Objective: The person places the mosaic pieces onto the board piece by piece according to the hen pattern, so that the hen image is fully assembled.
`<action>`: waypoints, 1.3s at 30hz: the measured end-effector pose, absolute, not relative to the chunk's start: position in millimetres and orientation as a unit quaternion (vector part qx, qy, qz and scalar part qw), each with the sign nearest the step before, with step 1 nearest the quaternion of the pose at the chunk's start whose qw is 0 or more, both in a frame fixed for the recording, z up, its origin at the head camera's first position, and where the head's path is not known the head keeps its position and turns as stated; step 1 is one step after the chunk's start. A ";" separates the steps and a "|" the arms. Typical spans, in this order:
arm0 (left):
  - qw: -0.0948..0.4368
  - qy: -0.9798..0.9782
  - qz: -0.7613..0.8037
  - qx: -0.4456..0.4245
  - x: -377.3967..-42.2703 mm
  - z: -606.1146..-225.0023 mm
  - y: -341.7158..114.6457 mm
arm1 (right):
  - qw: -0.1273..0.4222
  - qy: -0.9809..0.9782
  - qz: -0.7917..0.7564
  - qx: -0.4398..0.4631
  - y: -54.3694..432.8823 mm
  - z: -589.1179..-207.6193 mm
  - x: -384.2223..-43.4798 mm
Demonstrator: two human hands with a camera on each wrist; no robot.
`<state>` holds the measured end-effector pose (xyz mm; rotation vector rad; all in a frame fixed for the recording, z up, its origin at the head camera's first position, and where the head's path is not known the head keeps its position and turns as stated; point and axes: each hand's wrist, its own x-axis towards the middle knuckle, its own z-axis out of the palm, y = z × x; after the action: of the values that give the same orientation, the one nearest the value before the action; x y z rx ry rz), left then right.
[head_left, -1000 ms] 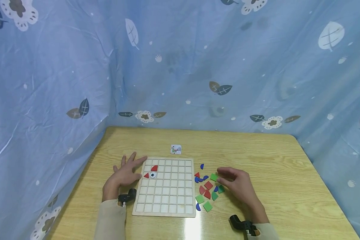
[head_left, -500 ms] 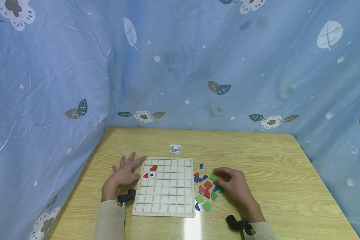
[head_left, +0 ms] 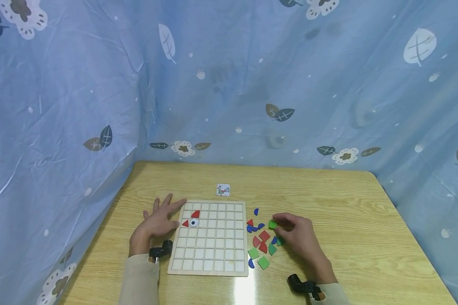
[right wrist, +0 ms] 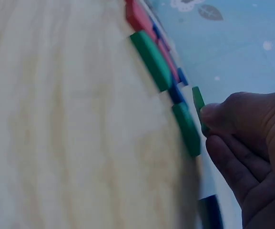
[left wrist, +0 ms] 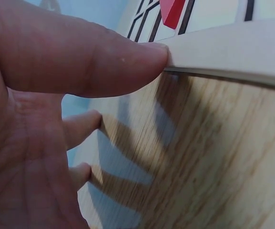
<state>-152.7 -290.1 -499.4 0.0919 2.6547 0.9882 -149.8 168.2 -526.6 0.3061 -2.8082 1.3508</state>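
Note:
My left hand [head_left: 158, 220] lies at the left side of a white gridded board [head_left: 210, 271], fingers spread. Its index fingertip touches the board's top left corner and its thumb [left wrist: 118, 67] presses the left edge. On the board sit a red triangle [head_left: 185, 223], a red quarter-circle tile [head_left: 196, 214] and a white tile with a dark dot [head_left: 194, 223]. Right of the board, my right hand [head_left: 299, 233] pinches a light green square tile [head_left: 272, 224] between thumb and fingers. In the right wrist view this green tile [right wrist: 198, 99] stands on edge, tilted.
Loose pieces lie between board and right hand: a red square [head_left: 264, 236], green squares [head_left: 263, 262], a green quarter-circle [head_left: 272, 249] and several blue half-circles [head_left: 256, 212]. A small printed card [head_left: 223, 189] lies behind the board. A blue curtain [head_left: 221, 84] hangs beyond the table.
My right hand has moved slightly left, closed its thumb and fingers on the light green square tile and tilted it up. The left hand has stayed on the board's edge.

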 end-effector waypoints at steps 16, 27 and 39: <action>0.150 0.926 0.344 0.027 -152.6 -502.7 -291.2 | 0.022 -0.853 0.484 0.196 125.7 -498.8 -147.0; 0.156 0.923 0.351 0.029 -153.6 -500.8 -290.7 | -0.014 -0.828 0.499 0.255 74.5 -496.8 -150.0; 0.151 0.926 0.345 0.019 -154.1 -499.4 -288.3 | -0.037 -0.818 0.494 0.292 25.2 -502.5 -155.0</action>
<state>-154.1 -288.3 -499.4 0.0551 2.6587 0.9909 -155.0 25.2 -502.5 0.9413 -2.6334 1.5893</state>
